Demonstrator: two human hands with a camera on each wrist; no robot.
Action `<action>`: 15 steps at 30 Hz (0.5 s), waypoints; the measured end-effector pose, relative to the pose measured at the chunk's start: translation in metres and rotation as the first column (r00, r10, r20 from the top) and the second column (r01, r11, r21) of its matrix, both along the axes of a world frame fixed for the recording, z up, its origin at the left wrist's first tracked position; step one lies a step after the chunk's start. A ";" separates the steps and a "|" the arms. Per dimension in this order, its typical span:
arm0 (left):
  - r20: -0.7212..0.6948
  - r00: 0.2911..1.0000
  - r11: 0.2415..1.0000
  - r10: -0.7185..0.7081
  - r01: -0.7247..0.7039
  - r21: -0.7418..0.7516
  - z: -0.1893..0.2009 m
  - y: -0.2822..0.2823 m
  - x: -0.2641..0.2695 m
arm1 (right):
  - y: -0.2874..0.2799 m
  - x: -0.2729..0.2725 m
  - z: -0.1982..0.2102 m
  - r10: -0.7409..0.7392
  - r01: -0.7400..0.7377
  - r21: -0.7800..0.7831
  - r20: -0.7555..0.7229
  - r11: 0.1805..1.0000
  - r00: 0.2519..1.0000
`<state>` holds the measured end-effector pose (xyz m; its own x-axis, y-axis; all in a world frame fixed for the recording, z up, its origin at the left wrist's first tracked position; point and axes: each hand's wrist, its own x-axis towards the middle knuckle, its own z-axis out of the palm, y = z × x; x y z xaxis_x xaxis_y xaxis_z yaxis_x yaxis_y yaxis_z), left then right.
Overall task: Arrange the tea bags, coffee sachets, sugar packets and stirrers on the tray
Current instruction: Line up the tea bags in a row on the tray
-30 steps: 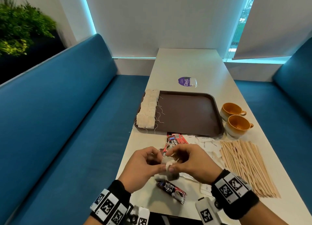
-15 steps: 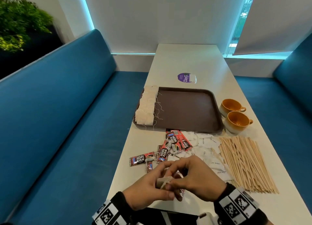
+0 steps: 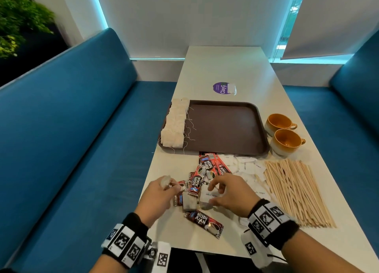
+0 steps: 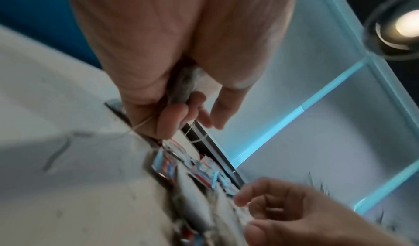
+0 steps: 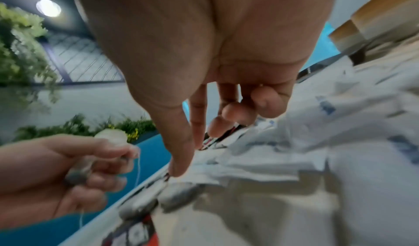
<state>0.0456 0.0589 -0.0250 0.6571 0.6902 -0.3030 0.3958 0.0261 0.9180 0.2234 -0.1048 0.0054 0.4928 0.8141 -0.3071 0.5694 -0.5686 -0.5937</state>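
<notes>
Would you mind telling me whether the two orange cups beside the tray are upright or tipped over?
Upright. Both orange cups stand on the table right of the tray, open mouths facing up, and look empty inside.

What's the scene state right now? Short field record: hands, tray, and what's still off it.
left hand: grips a tea bag
right hand: fingers loosely curled over the pile, nothing clearly held
tray: row of tea bags along its left edge
coffee sachets: on table, near the tray
sugar packets: on table
stirrers: on table, right of the packets
cups: two, right of the tray
</notes>
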 end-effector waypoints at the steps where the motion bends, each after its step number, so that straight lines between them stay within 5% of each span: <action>1: -0.078 0.996 0.989 -0.052 0.062 0.138 0.002 0.000 0.002 | 0.001 -0.001 -0.002 0.038 -0.036 -0.046 0.043 0.998 0.998; 3: -0.199 0.975 0.944 -0.102 0.158 0.290 0.005 -0.005 0.007 | 0.001 0.001 -0.004 0.072 -0.062 -0.099 0.107 0.993 0.992; 8: -0.400 0.911 0.893 -0.097 0.257 0.369 -0.002 -0.023 0.018 | 0.001 0.010 -0.011 0.008 0.011 -0.097 0.188 0.995 0.982; 15: -0.394 0.908 0.930 -0.146 0.262 0.259 -0.016 -0.020 0.014 | 0.010 0.000 -0.016 0.040 -0.024 -0.081 0.198 0.996 0.979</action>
